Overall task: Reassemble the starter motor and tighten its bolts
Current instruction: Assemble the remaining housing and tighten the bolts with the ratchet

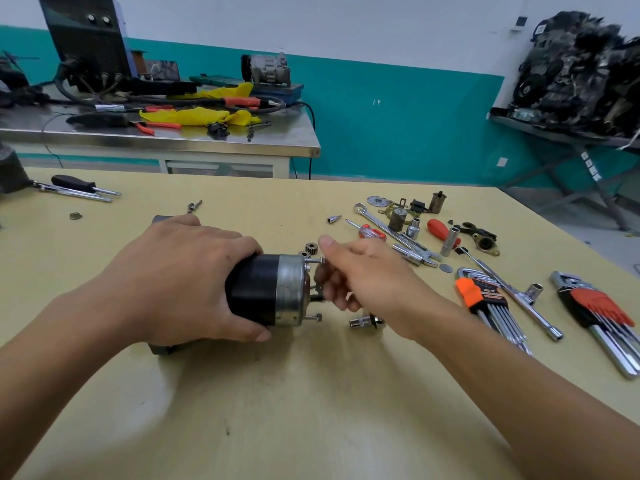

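Two bolts (317,317) stand proud of the motor (266,289); left hand (180,282) grips it, right hand (360,275) curls fingers (332,292) at its end, hold unclear; next, screw them home

I can read no text from here. The orange hex key holder (479,293) at right on the tabletop carries small pale print, too blurred to make out. The white wall tag (519,23) at upper right and the stickers on the stand leg (590,165) are illegible too.
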Tool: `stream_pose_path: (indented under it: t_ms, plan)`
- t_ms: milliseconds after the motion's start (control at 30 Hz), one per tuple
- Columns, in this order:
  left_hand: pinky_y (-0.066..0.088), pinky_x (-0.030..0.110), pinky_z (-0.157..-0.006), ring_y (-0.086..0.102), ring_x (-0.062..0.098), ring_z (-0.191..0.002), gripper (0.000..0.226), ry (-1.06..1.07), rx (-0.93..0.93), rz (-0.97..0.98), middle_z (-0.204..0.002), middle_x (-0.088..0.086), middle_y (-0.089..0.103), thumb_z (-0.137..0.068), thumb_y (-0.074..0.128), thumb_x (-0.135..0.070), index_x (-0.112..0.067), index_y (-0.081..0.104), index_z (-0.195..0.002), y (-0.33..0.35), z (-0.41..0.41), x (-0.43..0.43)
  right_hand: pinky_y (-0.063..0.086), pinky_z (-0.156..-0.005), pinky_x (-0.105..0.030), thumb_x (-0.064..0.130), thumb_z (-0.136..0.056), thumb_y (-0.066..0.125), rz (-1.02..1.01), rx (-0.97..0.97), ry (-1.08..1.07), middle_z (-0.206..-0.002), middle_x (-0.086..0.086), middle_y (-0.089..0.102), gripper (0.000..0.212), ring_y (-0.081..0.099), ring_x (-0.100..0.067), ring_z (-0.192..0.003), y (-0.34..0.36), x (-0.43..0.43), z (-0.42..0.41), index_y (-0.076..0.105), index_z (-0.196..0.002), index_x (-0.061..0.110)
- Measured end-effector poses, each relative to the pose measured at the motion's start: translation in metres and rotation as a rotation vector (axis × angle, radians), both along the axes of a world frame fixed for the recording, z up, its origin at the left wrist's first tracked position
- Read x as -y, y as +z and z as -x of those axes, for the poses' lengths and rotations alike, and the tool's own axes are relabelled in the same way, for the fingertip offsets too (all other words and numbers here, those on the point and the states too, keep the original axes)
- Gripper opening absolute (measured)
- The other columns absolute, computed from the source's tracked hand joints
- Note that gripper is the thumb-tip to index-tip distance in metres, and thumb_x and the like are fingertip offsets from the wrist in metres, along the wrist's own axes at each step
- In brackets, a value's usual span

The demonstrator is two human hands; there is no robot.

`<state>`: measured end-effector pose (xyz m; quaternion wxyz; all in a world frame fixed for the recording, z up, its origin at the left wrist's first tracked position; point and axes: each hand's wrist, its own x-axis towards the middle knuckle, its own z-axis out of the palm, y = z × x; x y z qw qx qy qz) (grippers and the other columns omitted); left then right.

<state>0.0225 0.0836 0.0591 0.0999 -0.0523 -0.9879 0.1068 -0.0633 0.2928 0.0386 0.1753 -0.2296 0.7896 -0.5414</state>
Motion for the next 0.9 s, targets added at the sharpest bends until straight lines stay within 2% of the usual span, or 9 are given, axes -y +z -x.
stream_pose_path:
  t_ms: [133,300,400,467,600,667,733,767,900]
  plan:
    - [0.028,0.028,-0.071,0.051,0.001,-0.074,0.078,0.005,0.002,-0.007,-0.086,-0.025,0.059,-0.049,0.033,-0.103,-0.048,0.048,-0.102,0.000,-0.001,0.000,0.046,-0.058,-0.024,0.010,-0.089,0.070,0.169,-0.003,0.012,-0.077,0.002,0.067,0.006,0.058,-0.008,-0.063,0.001,-0.004,0.002,0.065,-0.090,0.011]
    - [0.030,0.029,-0.070,0.051,0.002,-0.075,0.078,0.007,-0.005,-0.008,-0.086,-0.025,0.059,-0.049,0.035,-0.102,-0.047,0.050,-0.101,0.000,-0.002,-0.001,0.040,-0.054,-0.027,0.036,-0.100,0.054,0.019,0.050,0.022,-0.065,-0.002,0.065,0.036,0.054,-0.014,-0.057,-0.001,-0.003,0.002,0.067,-0.077,0.011]
    - [0.028,0.029,-0.069,0.050,0.002,-0.074,0.078,0.013,-0.001,-0.006,-0.085,-0.025,0.059,-0.049,0.034,-0.102,-0.047,0.050,-0.102,0.000,-0.002,-0.001,0.047,-0.056,-0.023,0.010,-0.096,0.063,0.065,-0.053,0.056,-0.075,-0.003,0.067,0.010,0.058,-0.010,-0.062,-0.004,-0.003,0.001,0.068,-0.087,0.011]
    - [0.029,0.029,-0.070,0.050,0.002,-0.075,0.078,0.012,0.001,0.001,-0.086,-0.025,0.059,-0.049,0.033,-0.103,-0.047,0.049,-0.102,0.000,-0.001,-0.001,0.049,-0.060,-0.018,0.002,-0.088,0.070,0.113,-0.049,0.074,-0.092,0.002,0.069,0.020,0.063,-0.009,-0.071,-0.003,-0.007,0.003,0.066,-0.103,0.014]
    - [0.029,0.029,-0.070,0.050,0.001,-0.074,0.078,0.010,-0.002,0.001,-0.085,-0.025,0.059,-0.049,0.033,-0.103,-0.047,0.049,-0.102,0.000,-0.001,-0.001,0.044,-0.058,-0.026,0.044,-0.095,0.060,-0.019,-0.056,0.052,-0.077,0.003,0.071,0.028,0.060,-0.011,-0.060,0.000,-0.003,-0.002,0.069,-0.097,0.018]
    - [0.030,0.029,-0.071,0.050,0.002,-0.074,0.078,0.010,0.005,0.000,-0.085,-0.025,0.058,-0.049,0.033,-0.103,-0.047,0.049,-0.102,0.000,-0.002,-0.001,0.044,-0.055,-0.025,0.034,-0.101,0.054,0.003,-0.098,0.017,-0.063,0.001,0.065,0.032,0.055,-0.011,-0.055,-0.003,0.000,-0.002,0.068,-0.084,0.011]
    - [0.032,0.029,-0.073,0.051,0.002,-0.074,0.079,0.005,0.008,0.001,-0.084,-0.025,0.058,-0.049,0.033,-0.103,-0.047,0.049,-0.102,0.000,-0.001,0.000,0.052,-0.060,-0.024,0.008,-0.095,0.064,0.141,-0.143,0.040,-0.078,0.000,0.066,0.004,0.059,-0.012,-0.067,-0.004,-0.001,0.000,0.066,-0.091,0.009]
    - [0.032,0.029,-0.073,0.051,0.002,-0.074,0.079,0.002,0.007,0.000,-0.085,-0.025,0.058,-0.049,0.032,-0.103,-0.047,0.049,-0.102,0.000,-0.001,0.000,0.054,-0.068,-0.023,0.000,-0.088,0.069,0.188,-0.132,0.059,-0.090,-0.001,0.066,0.016,0.061,-0.011,-0.076,-0.005,-0.004,0.003,0.064,-0.098,0.011]
    - [0.035,0.029,-0.075,0.052,0.004,-0.074,0.080,0.001,0.007,0.002,-0.086,-0.024,0.058,-0.050,0.032,-0.103,-0.046,0.049,-0.103,0.000,-0.001,0.000,0.047,-0.063,-0.029,0.036,-0.087,0.069,0.143,0.030,0.024,-0.084,0.001,0.071,0.022,0.061,-0.010,-0.069,-0.003,-0.009,0.002,0.070,-0.097,0.016]
